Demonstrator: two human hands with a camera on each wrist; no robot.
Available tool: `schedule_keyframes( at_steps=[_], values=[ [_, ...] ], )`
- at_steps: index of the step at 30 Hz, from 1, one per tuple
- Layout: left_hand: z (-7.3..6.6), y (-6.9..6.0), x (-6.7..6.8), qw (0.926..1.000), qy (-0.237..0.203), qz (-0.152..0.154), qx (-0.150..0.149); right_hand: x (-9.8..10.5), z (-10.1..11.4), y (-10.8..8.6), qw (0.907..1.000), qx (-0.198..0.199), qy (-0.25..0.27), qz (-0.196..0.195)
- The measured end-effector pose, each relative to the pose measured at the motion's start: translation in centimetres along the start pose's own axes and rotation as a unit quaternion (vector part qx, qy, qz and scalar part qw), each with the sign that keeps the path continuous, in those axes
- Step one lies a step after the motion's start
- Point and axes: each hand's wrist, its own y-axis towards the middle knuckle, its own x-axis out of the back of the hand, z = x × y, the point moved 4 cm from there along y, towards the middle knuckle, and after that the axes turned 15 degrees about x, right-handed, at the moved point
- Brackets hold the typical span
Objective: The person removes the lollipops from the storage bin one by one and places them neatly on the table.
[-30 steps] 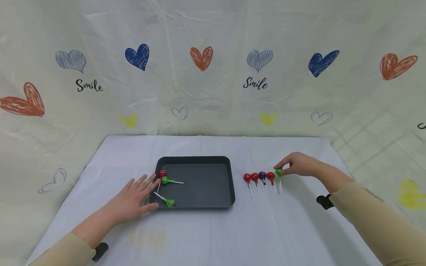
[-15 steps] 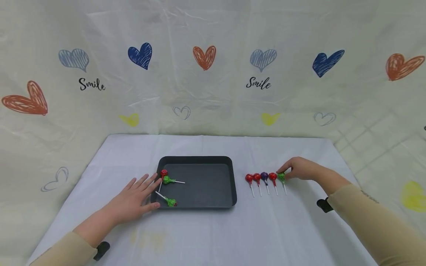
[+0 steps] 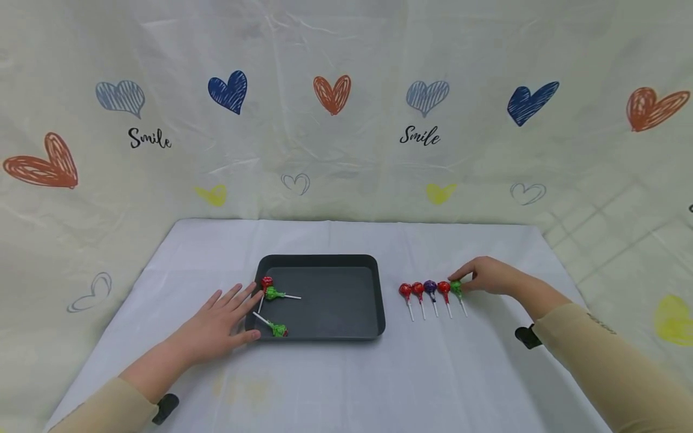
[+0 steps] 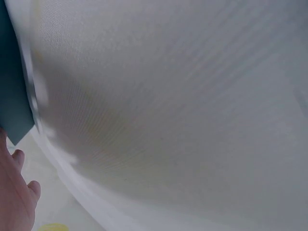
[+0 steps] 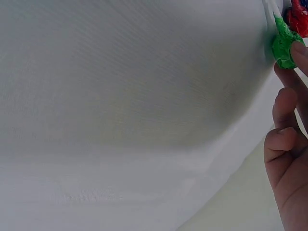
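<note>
My right hand (image 3: 487,276) pinches the head of a green-wrapped lollipop (image 3: 456,287) between thumb and forefinger, at the right end of a row on the white cloth. The right wrist view shows the same green lollipop (image 5: 286,45) between the fingertips, beside a red one (image 5: 298,19). Leftward along the row lie a red lollipop (image 3: 444,287), a purple one (image 3: 430,286) and two more red ones, sticks toward me. My left hand (image 3: 213,328) lies with spread fingers at the left edge of a dark grey tray (image 3: 330,307).
Inside the tray's left part lie one red lollipop (image 3: 267,281) and two green ones, an upper (image 3: 273,293) and a lower (image 3: 279,330); the upper green one crosses the red one's stick. A wall sheet printed with hearts hangs behind the white-covered table (image 3: 346,385).
My right hand has lowered the green lollipop onto the cloth beside the nearest red one, its stick now slanting like the others. The left hand stays at the tray; the head view shifted slightly.
</note>
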Motion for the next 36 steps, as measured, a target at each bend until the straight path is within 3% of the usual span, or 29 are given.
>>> schedule_keyframes(
  at_steps=[9, 20, 28, 36],
  values=[
    [0.1, 0.0, -0.2, 1.0000, 0.002, 0.009, 0.002, 0.7, 0.3, -0.3, 0.9999, -0.002, 0.002, -0.013],
    [0.6, 0.2, -0.8, 1.0000, 0.004, -0.004, -0.003, 1.7, 2.6, 0.3, 0.9996, 0.015, 0.014, -0.019],
    [-0.2, -0.1, 0.2, 0.9999, -0.008, 0.007, -0.006, 1.9, 5.5, 2.4, 0.9987, 0.049, 0.012, -0.011],
    [0.1, 0.1, -0.2, 0.9999, -0.011, 0.004, -0.011, 1.8, 9.2, 5.7, 0.9962, 0.087, -0.001, -0.008]
  ],
)
